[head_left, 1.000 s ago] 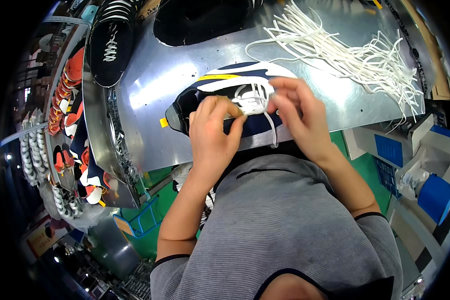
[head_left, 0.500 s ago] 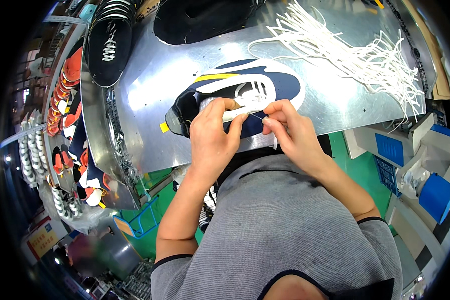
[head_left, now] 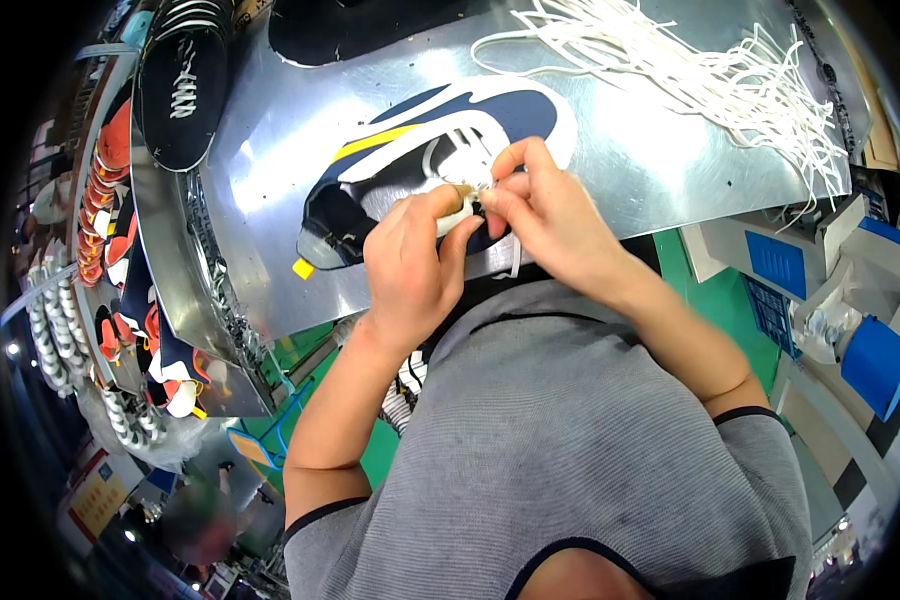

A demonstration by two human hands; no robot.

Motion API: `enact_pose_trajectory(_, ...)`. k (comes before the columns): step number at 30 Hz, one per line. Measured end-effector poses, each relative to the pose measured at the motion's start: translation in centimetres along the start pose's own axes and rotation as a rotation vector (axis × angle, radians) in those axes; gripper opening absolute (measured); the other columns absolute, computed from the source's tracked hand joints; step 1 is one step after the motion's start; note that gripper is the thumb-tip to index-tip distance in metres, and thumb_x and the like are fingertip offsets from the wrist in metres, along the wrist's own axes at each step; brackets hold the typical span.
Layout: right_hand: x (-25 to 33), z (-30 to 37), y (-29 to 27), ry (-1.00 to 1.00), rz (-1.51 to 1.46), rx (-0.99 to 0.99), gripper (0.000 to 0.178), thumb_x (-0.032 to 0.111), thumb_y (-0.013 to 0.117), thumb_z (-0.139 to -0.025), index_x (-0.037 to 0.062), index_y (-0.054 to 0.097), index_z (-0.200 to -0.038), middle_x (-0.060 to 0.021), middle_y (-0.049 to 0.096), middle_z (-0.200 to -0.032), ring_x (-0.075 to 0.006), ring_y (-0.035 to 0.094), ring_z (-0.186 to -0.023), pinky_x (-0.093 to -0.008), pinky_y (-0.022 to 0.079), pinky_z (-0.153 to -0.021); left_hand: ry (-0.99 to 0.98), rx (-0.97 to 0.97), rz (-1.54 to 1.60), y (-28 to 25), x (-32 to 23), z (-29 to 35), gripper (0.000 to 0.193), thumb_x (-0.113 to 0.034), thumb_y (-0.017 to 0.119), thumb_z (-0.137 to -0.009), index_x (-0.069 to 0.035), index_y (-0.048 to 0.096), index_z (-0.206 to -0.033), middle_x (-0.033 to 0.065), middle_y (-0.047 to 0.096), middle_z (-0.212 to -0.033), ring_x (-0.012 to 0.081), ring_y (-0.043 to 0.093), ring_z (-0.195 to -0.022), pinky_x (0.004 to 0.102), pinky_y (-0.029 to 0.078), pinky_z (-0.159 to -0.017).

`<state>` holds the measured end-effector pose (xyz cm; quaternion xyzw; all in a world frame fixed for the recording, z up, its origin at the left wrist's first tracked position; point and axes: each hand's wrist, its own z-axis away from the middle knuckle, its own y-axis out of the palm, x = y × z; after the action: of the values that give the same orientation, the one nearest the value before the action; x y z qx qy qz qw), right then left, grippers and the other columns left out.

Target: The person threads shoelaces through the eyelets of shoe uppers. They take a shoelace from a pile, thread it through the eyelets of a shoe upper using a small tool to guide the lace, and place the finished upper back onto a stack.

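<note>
Navy, white, yellow-striped shoe (head_left: 440, 150); seemingly white laces (head_left: 710, 70).

A shiny metal table (head_left: 270, 170) carries a navy sneaker (head_left: 440, 130), loose white laces (head_left: 710, 70) and a black shoe (head_left: 182, 80).

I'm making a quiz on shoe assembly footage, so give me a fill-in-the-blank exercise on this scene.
1. Both hands work a white lace on a navy and white ____.
2. The sneaker lies on a shiny ____ table.
3. A loose pile of white ____ lies at the table's far right corner.
4. The left hand and the right hand meet over the shoe's ____ area.

Missing words: sneaker; metal; laces; lacing
</note>
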<state>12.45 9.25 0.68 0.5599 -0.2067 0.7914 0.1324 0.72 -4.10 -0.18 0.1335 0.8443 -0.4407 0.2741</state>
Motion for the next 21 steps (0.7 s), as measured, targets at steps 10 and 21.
enact_pose_trajectory(10,-0.1,1.4,1.7,-0.146,0.317,-0.101,0.021,0.015,0.052,-0.097,-0.0003,0.043,-0.108,-0.0182,0.063,-0.067,-0.0394,0.064,-0.063,-0.0487,0.049,-0.063,0.142,0.136,-0.131,-0.6,-1.4,0.1,0.035,-0.001,0.07,-0.082,0.003,0.062,-0.116,0.0089,0.061,-0.073,0.0242,0.06,-0.06,0.0359,0.047,-0.055)
enact_pose_trajectory(21,4.1,2.2,-5.8,-0.042,0.108,-0.001,0.02,0.02,0.069,-0.089,0.0018,0.066,-0.097,-0.014,0.067,-0.08,-0.0293,0.066,-0.071,-0.0371,0.053,-0.07,0.214,0.098,-0.032,-0.8,-0.3,2.1,0.037,-0.001,0.079,-0.078,-0.004,0.052,-0.103,0.0096,0.066,-0.081,0.0247,0.056,-0.059,0.0346,0.041,-0.052)
